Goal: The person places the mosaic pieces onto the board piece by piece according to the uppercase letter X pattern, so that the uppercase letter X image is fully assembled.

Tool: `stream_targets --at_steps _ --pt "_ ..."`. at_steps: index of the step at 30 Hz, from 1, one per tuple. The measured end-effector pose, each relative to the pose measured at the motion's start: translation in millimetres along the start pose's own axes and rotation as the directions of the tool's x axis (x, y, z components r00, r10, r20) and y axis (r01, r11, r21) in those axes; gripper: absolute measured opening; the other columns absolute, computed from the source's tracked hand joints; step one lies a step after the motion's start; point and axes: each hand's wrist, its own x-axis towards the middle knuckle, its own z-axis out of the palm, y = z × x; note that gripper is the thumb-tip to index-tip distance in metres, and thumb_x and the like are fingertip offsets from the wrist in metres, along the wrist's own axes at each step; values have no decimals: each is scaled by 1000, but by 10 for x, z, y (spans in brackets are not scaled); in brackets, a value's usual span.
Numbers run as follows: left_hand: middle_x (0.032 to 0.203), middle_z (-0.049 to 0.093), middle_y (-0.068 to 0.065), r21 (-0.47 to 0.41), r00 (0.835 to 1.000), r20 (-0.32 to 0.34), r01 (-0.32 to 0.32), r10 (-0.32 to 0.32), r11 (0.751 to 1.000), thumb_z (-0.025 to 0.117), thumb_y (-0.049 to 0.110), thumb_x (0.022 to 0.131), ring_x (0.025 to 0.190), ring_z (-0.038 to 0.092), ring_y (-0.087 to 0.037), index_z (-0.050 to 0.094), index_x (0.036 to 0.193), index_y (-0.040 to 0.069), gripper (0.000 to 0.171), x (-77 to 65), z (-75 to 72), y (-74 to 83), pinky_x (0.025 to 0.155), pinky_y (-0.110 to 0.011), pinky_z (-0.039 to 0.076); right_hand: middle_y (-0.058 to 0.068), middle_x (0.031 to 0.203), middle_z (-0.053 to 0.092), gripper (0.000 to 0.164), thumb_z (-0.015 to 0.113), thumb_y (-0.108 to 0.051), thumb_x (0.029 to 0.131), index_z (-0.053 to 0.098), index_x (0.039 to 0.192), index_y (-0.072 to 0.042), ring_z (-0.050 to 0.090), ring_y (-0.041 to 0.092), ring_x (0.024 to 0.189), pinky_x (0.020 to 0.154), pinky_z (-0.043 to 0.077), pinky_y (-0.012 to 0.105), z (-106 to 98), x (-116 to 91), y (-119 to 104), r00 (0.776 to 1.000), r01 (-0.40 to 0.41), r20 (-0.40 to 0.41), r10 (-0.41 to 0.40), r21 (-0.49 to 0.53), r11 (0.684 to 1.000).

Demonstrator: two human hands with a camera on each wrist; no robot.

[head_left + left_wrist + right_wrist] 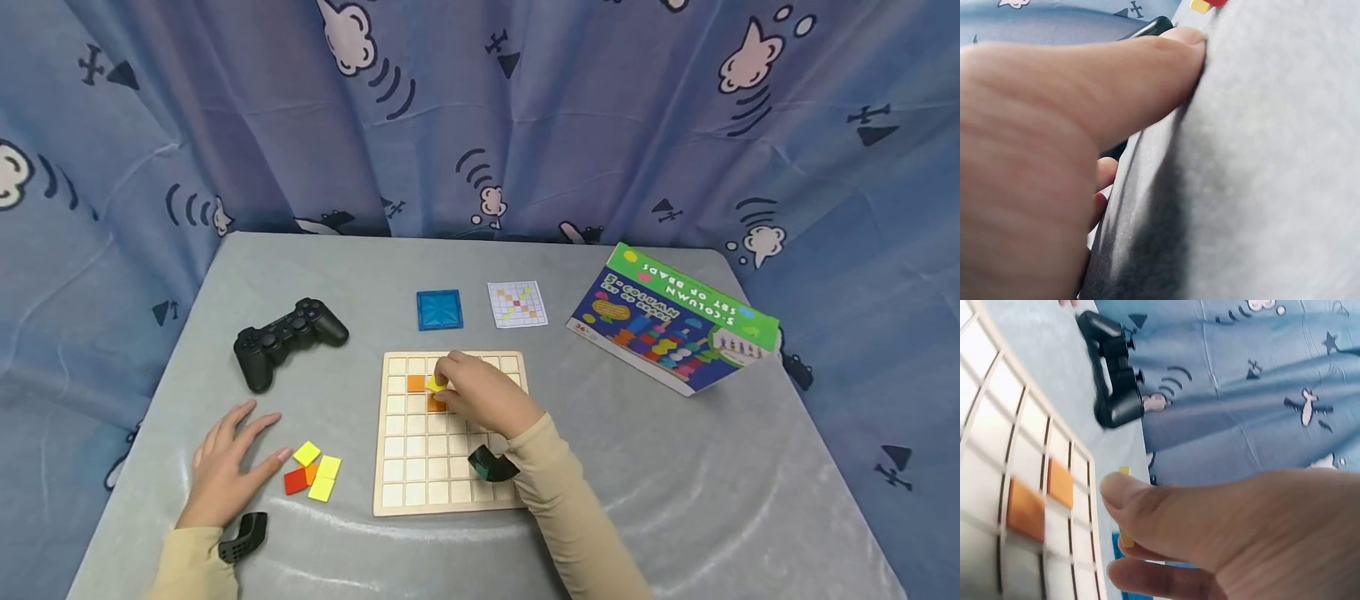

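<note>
My right hand [483, 393] pinches a small yellow square tile [434, 385] between thumb and fingers, over the upper part of a wooden grid board [394, 447]. In the right wrist view that yellow tile [1126, 538] appears edge-on, partly hidden by the thumb. Two orange tiles lie in the board's cells: one orange tile [416, 383] left of the fingers, another orange tile [436, 405] just below them. My left hand [228, 467] is spread on the table, its thumb close to a loose group of yellow tiles [328, 467], a red tile [296, 481] and an orange tile [311, 472].
A black game controller [288, 337] lies beyond the left hand. Behind the board are a blue square tray [439, 310] and a card with a coloured grid pattern [517, 304]. A colourful box [675, 321] stands at the back right, before a blue patterned curtain [480, 108].
</note>
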Motion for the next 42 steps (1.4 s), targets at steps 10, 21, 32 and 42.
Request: stream_targets --at_steps 10,21,32,42 --pt "149 28 -21 8 1000 5 13 -13 1000 70 39 85 133 23 -48 54 131 10 57 -1 5 8 96 -68 16 2 90 63 15 73 -9 84 61 94 -7 55 15 78 74 49 33 81 -272 296 997 -77 -22 77 3 997" --pt "149 28 -21 11 1000 3 9 -9 1000 70 39 85 132 24 -48 54 131 9 57 7 -7 34 95 -68 17 0 89 64 17 75 -12 83 64 96 -9 55 12 76 72 49 30 208 -420 491 997 -6 -75 1 -68 998" --pt "149 28 -21 5 1000 2 8 -8 1000 70 39 85 134 23 -47 54 131 10 57 15 7 4 96 -68 18 -2 93 66 16 74 -13 84 67 99 -13 54 11 78 74 48 30 314 -445 572 992 20 -123 -24 -34 999" --pt "150 28 -21 8 1000 12 16 -16 1000 69 41 85 134 22 -46 53 132 10 59 23 10 -5 96 -68 16 -3 97 67 16 73 -13 85 68 100 -15 58 12 84 78 50 31 328 -450 588 990 26 -137 -31 -35 999"
